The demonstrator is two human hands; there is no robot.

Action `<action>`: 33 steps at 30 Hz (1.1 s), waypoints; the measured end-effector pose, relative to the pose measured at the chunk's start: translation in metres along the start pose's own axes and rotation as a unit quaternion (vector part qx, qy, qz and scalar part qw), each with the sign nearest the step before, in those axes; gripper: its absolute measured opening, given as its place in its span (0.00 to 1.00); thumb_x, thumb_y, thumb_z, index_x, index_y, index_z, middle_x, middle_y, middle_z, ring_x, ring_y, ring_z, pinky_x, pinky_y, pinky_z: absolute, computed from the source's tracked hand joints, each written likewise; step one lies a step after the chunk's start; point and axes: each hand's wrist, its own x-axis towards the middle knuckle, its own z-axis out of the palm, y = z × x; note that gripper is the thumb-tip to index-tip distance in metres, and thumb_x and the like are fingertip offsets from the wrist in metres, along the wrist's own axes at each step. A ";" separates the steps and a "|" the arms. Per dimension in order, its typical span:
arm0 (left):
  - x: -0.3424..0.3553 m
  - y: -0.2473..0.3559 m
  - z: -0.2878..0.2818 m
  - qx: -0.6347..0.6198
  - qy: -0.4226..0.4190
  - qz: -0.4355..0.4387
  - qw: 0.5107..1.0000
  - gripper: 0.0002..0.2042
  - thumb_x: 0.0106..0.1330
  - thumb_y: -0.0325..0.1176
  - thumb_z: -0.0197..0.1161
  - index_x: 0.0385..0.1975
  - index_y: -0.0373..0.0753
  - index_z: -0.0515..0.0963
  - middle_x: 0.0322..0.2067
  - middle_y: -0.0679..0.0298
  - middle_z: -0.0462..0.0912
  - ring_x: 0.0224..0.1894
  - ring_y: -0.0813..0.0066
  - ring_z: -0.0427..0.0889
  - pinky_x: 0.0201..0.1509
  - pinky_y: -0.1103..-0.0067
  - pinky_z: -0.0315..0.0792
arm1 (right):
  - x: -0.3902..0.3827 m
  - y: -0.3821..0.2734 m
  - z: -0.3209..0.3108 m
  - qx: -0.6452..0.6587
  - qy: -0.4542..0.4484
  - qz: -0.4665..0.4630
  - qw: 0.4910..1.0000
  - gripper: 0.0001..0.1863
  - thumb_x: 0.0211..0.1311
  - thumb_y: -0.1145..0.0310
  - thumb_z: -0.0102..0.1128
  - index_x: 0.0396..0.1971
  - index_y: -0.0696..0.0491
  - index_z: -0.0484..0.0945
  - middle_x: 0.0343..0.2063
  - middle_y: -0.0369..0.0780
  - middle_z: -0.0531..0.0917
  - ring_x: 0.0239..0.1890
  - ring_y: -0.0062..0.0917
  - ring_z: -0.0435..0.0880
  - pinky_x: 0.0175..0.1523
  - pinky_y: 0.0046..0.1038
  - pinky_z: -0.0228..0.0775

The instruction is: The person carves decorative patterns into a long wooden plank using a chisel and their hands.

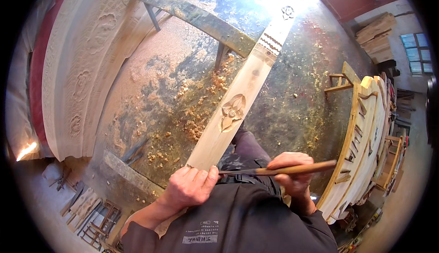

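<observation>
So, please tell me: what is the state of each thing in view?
Long plank: partly carved, with flowers and a wavy band
Carving chisel: held in the right hand
Left hand: curled at the plank's near end
Large panel: carved in relief
Wood shavings: scattered over the floor
Hand tools: laid out, unheld
Bench: standing, dusty
</observation>
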 end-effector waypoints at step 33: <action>0.062 -0.038 0.047 -0.722 0.156 -0.366 0.566 0.53 0.66 0.62 0.70 0.77 0.28 0.52 0.74 0.39 0.65 0.78 0.47 0.65 0.85 0.58 0.53 | 0.205 0.040 0.205 -0.262 0.051 -0.161 0.950 0.12 0.58 0.70 0.63 0.40 0.58 0.77 0.27 0.39 0.77 0.29 0.28 0.84 0.31 0.31 0.77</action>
